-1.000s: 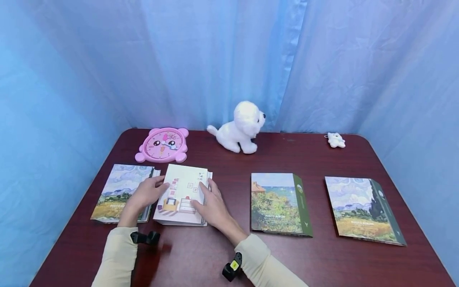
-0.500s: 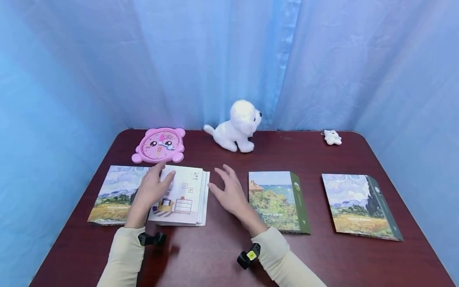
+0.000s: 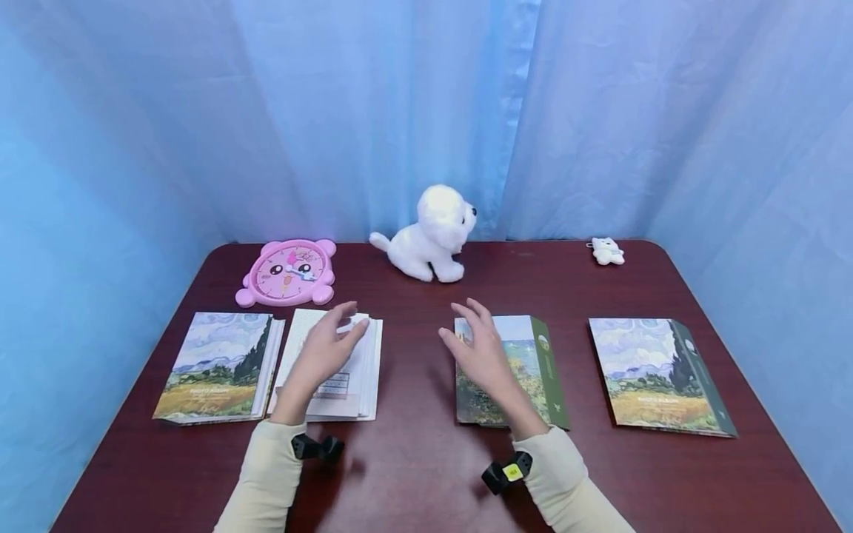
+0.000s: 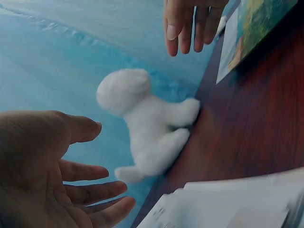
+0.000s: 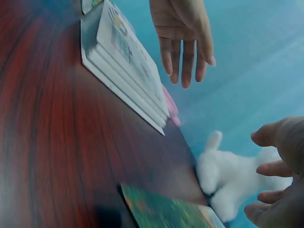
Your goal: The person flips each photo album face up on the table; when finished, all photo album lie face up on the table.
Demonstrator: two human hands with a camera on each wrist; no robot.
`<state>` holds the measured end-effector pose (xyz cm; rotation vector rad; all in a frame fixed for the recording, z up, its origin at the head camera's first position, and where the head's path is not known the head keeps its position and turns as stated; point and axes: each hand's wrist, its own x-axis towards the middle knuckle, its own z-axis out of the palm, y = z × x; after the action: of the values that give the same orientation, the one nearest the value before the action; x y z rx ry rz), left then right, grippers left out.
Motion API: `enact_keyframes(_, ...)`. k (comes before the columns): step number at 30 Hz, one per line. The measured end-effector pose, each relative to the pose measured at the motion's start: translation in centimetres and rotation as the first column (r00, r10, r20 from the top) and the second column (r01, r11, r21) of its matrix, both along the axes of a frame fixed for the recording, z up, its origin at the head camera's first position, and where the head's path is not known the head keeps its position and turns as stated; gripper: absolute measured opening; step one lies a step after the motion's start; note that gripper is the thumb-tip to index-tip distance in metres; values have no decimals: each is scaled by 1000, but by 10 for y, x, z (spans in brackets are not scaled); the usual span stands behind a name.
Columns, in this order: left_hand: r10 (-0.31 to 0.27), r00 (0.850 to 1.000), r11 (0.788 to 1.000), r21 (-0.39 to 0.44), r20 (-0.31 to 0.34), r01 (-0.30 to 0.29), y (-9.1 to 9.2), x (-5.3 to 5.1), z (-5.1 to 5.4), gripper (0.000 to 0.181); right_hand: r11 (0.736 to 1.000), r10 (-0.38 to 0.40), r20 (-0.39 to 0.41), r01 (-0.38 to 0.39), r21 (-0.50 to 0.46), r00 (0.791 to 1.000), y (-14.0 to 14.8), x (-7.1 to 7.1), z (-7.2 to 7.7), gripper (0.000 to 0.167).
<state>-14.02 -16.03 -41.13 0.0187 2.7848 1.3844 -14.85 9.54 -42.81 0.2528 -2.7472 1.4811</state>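
My left hand (image 3: pixel 325 357) hovers over the white photo album (image 3: pixel 300 326) with the room drawing, its fingers spread and nothing in them. In the left wrist view the left palm (image 4: pixel 33 161) is apart from the album's pages below. My right hand (image 3: pixel 485 361) hangs over the near-left part of the garden-and-sea photo album (image 3: pixel 526 355) and partly hides it. Its fingers (image 5: pixel 275 168) are loosely bent and hold nothing. Left of the white album lies another album with a wheat-field cover (image 3: pixel 216 370).
A second wheat-field album (image 3: pixel 656 377) lies at the right. Along the back stand a pink bear-shaped clock (image 3: pixel 289 274), a white plush dog (image 3: pixel 429 237) and a small white plush toy (image 3: pixel 607 252). Blue curtains (image 3: pixel 373 111) surround the dark red table (image 3: pixel 413 474).
Both hands have come off the white album. They have moved to the right, the right hand from the album's edge to above the garden-and-sea album. The head view has shifted slightly.
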Motion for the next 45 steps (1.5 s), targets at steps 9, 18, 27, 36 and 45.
enact_keyframes(9, -48, 999, 997, 69, 24, 46, 43, 1, -11, 54, 996, -78, 23, 77, 46, 997, 43, 1, -3, 55)
enact_keyframes(18, -121, 991, 988, 98, 50, 116, 76, 3, -26, 58, 985, -117, 45, 110, 130, 992, 90, 8, -9, 63)
enact_keyframes(27, -185, 975, 979, 107, 123, 172, 107, 3, -40, 67, 966, -100, 154, 59, 252, 983, 121, 18, -21, 81)
enact_keyframes(36, -232, 963, 973, 38, 135, 229, 133, -1, -46, 65, 960, -64, 164, 16, 279, 984, 121, 25, -26, 79)
enact_keyframes(45, -225, 966, 974, 33, 131, 222, 142, -1, -49, 60, 969, -78, 169, 34, 246, 983, 122, 28, -31, 73)
